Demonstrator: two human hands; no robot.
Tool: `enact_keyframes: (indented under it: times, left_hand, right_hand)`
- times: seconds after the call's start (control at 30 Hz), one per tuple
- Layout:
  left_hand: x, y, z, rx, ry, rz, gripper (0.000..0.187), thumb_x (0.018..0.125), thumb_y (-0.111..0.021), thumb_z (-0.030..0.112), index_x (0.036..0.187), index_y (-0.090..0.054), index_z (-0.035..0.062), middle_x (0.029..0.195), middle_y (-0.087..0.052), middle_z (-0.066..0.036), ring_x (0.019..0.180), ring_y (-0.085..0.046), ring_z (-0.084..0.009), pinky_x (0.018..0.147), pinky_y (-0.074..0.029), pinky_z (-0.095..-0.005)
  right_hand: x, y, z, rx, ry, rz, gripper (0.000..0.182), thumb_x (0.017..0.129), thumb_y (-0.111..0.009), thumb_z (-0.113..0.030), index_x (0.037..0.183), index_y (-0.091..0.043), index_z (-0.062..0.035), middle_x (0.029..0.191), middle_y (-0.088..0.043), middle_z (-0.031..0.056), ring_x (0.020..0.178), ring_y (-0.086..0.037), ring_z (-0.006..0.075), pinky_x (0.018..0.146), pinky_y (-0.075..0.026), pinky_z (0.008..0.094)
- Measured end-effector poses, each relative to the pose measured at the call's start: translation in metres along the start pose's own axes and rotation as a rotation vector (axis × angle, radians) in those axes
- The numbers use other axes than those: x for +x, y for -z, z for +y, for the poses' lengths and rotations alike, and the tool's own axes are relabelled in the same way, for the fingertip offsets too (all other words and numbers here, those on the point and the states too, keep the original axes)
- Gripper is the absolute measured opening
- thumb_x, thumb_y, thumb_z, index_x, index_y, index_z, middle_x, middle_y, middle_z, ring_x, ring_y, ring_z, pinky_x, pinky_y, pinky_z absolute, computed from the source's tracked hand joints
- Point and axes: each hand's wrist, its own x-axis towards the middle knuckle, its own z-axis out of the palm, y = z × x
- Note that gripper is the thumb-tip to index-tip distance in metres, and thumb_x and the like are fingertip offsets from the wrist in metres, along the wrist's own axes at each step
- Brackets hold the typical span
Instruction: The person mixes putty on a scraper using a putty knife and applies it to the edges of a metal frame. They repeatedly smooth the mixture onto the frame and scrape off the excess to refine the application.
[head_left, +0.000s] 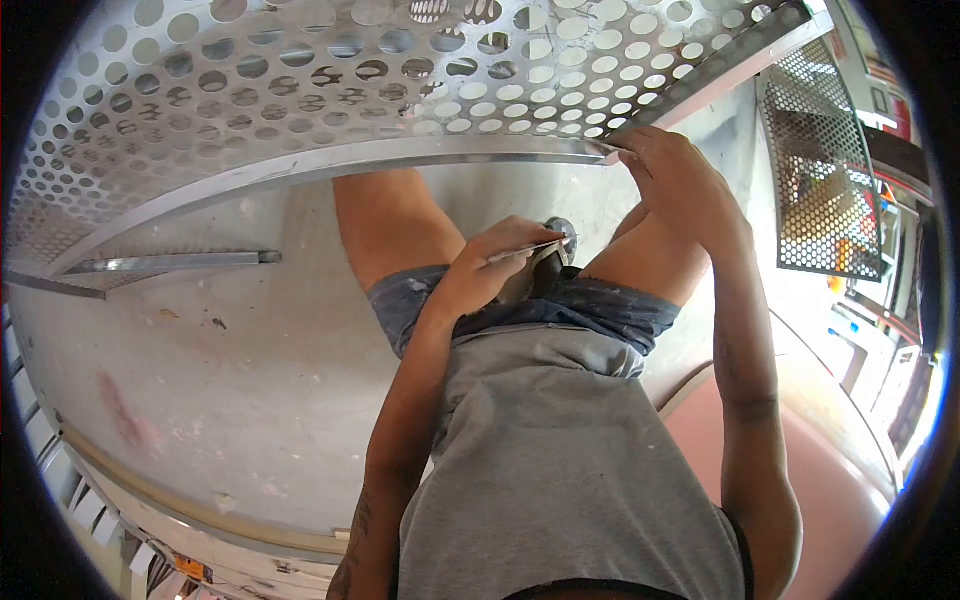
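Observation:
A large perforated metal panel (400, 85) with a smooth metal frame bar (400, 153) spans the top of the view. My right hand (675, 175) rests at the bar's right corner, its fingertips touching the metal; whether it grips anything there is hidden. Lower and to the left, in front of my lap, my left hand (490, 265) is closed around a thin, light-coloured tool (522, 252). The tool points to the right and is apart from the panel.
Another perforated panel (825, 180) stands at the right. A metal leg (175, 261) juts out at the left above the grey floor (230, 400). A pink curved surface (800, 470) lies at the lower right.

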Motion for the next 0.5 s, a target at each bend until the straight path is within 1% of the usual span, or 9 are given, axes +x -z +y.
enact_keyframes:
  times: [0.07, 0.17, 0.3, 0.37, 0.4, 0.47, 0.5]
  left_hand:
    - [0.001, 0.0, 0.003, 0.045, -0.017, -0.001, 0.033, 0.089, -0.051, 0.001, 0.118, -0.064, 0.0006, 0.117, -0.062, -0.009, 0.108, -0.056, -0.0181, 0.092, -0.042, -0.0282]
    - [0.001, 0.0, 0.006, 0.08, -0.038, 0.013, 0.032, 0.088, -0.051, 0.0, 0.118, -0.064, 0.0003, 0.117, -0.062, -0.009, 0.109, -0.057, -0.0195, 0.093, -0.043, -0.0288]
    - [0.001, 0.0, 0.004, 0.047, -0.023, 0.031, 0.032, 0.088, -0.052, 0.0, 0.117, -0.065, -0.0002, 0.118, -0.062, -0.01, 0.11, -0.057, -0.0206, 0.094, -0.043, -0.0298]
    - [0.001, 0.001, 0.002, 0.045, -0.035, 0.019, 0.032, 0.088, -0.052, 0.0, 0.117, -0.065, -0.0001, 0.119, -0.062, -0.01, 0.112, -0.056, -0.021, 0.096, -0.043, -0.0305]
    - [0.001, 0.001, 0.002, 0.045, -0.034, 0.02, 0.032, 0.088, -0.052, 0.0, 0.117, -0.065, -0.0001, 0.119, -0.062, -0.01, 0.112, -0.056, -0.021, 0.096, -0.043, -0.0305]
    - [0.001, 0.0, 0.001, -0.002, 0.008, 0.006, 0.034, 0.086, -0.048, 0.001, 0.118, -0.062, -0.0022, 0.117, -0.061, -0.013, 0.114, -0.054, -0.0245, 0.1, -0.038, -0.033]
    - [0.001, 0.001, 0.0, -0.003, 0.008, 0.009, 0.034, 0.086, -0.048, 0.001, 0.118, -0.062, -0.0022, 0.117, -0.061, -0.013, 0.114, -0.054, -0.0245, 0.1, -0.038, -0.033]
  right_hand:
    - [0.005, -0.003, 0.001, -0.021, -0.021, -0.014, 0.023, 0.091, -0.054, -0.008, 0.111, -0.064, -0.0018, 0.099, -0.065, 0.017, 0.095, -0.061, 0.0367, 0.083, -0.048, 0.0423]
    - [0.012, -0.01, 0.007, -0.029, -0.026, -0.063, 0.022, 0.092, -0.054, -0.009, 0.11, -0.064, -0.0017, 0.098, -0.065, 0.0174, 0.092, -0.061, 0.0372, 0.082, -0.048, 0.043]
    - [0.013, -0.018, 0.012, -0.069, 0.004, -0.033, 0.022, 0.092, -0.053, -0.008, 0.11, -0.064, -0.0014, 0.099, -0.065, 0.018, 0.092, -0.06, 0.0376, 0.081, -0.049, 0.0428]
    - [0.015, -0.016, 0.013, -0.075, 0.003, -0.104, 0.024, 0.091, -0.054, -0.007, 0.112, -0.064, -0.0018, 0.101, -0.064, 0.0183, 0.091, -0.061, 0.0379, 0.081, -0.049, 0.0431]
    - [0.015, -0.017, 0.013, -0.075, 0.004, -0.104, 0.024, 0.091, -0.054, -0.007, 0.112, -0.064, -0.0018, 0.101, -0.064, 0.0183, 0.091, -0.061, 0.0379, 0.081, -0.049, 0.0431]
    - [0.015, -0.02, 0.013, -0.112, 0.005, -0.106, 0.025, 0.089, -0.055, -0.006, 0.111, -0.064, -0.0018, 0.101, -0.064, 0.0184, 0.091, -0.061, 0.0374, 0.081, -0.05, 0.0432]
    - [0.015, -0.02, 0.012, -0.112, 0.007, -0.107, 0.025, 0.089, -0.055, -0.006, 0.111, -0.064, -0.0018, 0.101, -0.064, 0.0184, 0.091, -0.061, 0.0374, 0.081, -0.05, 0.0432]
